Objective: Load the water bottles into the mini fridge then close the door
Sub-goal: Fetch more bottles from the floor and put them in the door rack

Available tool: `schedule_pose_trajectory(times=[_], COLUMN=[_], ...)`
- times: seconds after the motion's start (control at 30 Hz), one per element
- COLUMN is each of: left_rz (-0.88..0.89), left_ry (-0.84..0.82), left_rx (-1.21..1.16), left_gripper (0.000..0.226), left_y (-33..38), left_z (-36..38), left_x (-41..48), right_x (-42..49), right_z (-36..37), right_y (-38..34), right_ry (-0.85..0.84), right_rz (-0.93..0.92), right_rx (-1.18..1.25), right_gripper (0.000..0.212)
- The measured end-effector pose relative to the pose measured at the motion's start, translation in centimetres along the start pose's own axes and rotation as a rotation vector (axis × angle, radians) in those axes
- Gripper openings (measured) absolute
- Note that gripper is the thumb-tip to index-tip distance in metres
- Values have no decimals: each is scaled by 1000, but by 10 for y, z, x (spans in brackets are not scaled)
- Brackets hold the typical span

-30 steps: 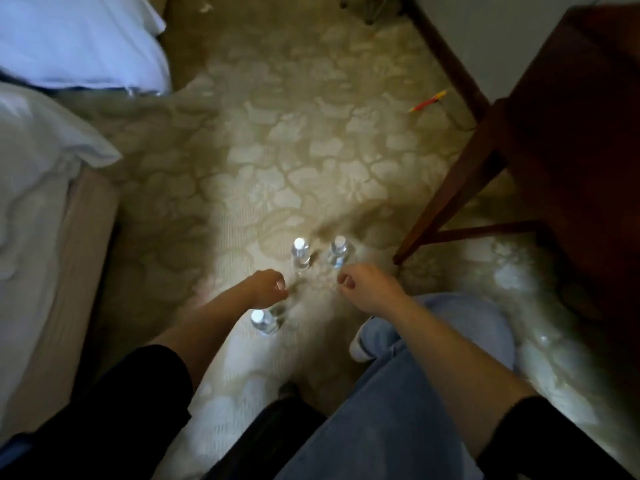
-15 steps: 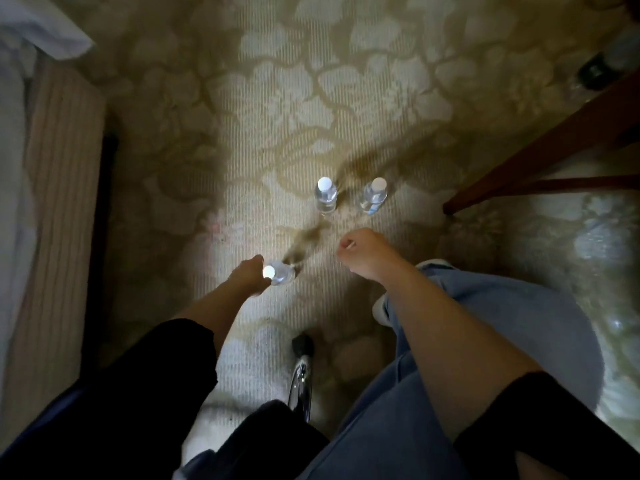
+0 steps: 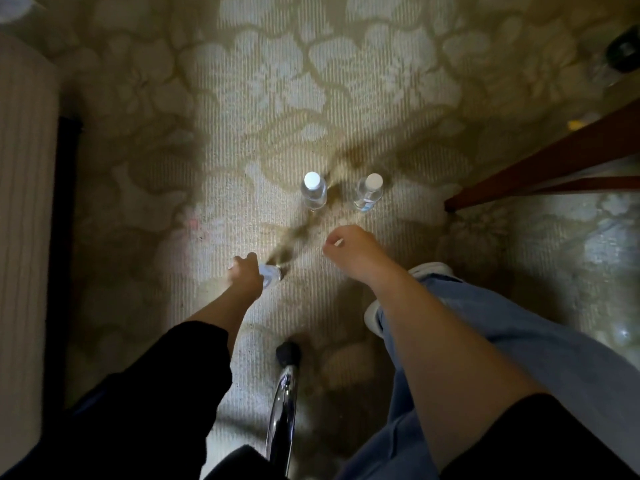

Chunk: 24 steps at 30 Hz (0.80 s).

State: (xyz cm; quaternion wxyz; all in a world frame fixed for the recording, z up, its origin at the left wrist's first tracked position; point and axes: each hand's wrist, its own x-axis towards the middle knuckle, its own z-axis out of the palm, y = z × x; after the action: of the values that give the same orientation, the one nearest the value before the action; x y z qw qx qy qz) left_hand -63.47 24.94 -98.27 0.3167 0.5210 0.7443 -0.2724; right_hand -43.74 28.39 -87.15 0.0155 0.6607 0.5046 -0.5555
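Head view: the left hand (image 3: 246, 277) grips a clear plastic water bottle (image 3: 272, 273) on the patterned beige carpet (image 3: 277, 98); the right hand (image 3: 349, 251) is clenched, empty. Farther off, a left white-capped bottle (image 3: 313, 192) and a right white-capped bottle (image 3: 369, 194) stand upright.

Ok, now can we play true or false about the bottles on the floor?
1. Two standing water bottles are upright on the carpet. True.
2. The left hand holds nothing. False: it grips a third water bottle, low by the carpet.
3. The right hand grips one of the standing water bottles. False: its fingers are curled, it holds nothing, and it is short of both.
4. Both standing water bottles have white caps. True.
5. A wooden furniture leg meets the carpet to their right. True.
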Motion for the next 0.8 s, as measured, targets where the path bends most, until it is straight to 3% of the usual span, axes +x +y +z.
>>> schedule_pose_trajectory(times=[0.17, 0.33, 0.57, 0.8], left_rz=[160, 475, 820, 1111], left_ry=[81, 122, 196, 322], left_rx=[-10, -71, 34, 112], left_gripper=[32, 27, 31, 25], left_y=[1, 8, 46, 76], left_z=[-11, -48, -125, -199], left_x=[-14, -42, -117, -211], right_x=[-7, -27, -81, -139], right_z=[-4, -6, -22, -49], right_y=[4, 12, 11, -1], right_ry=[-3, 11, 107, 308], right_rz=[7, 7, -20, -268], right_rx=[32, -25, 13, -43], right_gripper=[23, 16, 49, 84])
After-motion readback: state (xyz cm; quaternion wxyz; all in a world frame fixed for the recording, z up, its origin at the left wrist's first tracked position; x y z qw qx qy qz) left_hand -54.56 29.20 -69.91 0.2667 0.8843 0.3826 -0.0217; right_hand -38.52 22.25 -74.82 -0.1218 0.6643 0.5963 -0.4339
